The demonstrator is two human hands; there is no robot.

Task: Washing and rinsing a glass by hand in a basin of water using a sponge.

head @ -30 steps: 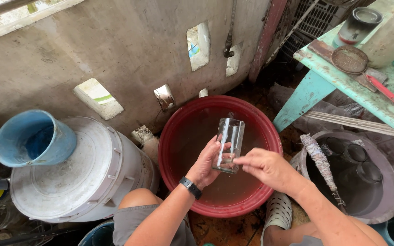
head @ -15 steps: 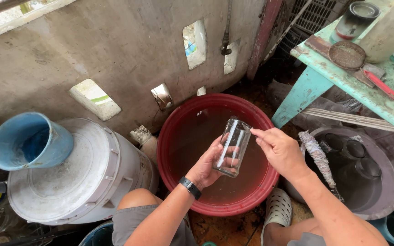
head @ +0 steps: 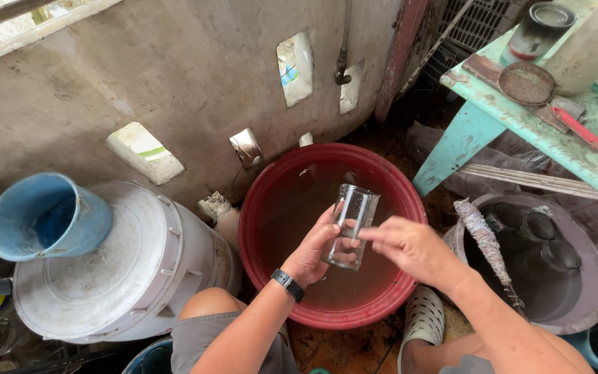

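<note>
The left hand [head: 313, 251] holds a clear glass [head: 349, 226] over a red basin [head: 271, 201] of brownish water, its grip wrapped around the lower part of the glass from the left. The glass leans a little, mouth up. The right hand [head: 413, 246] touches the glass's right side with its fingertips [head: 367, 233], its grip narrow and not closed around the glass. A white bucket lid [head: 91, 277] with a blue jug [head: 39, 216] resting on it sits to the left; a green desk [head: 555, 138] stands at upper right.
</note>
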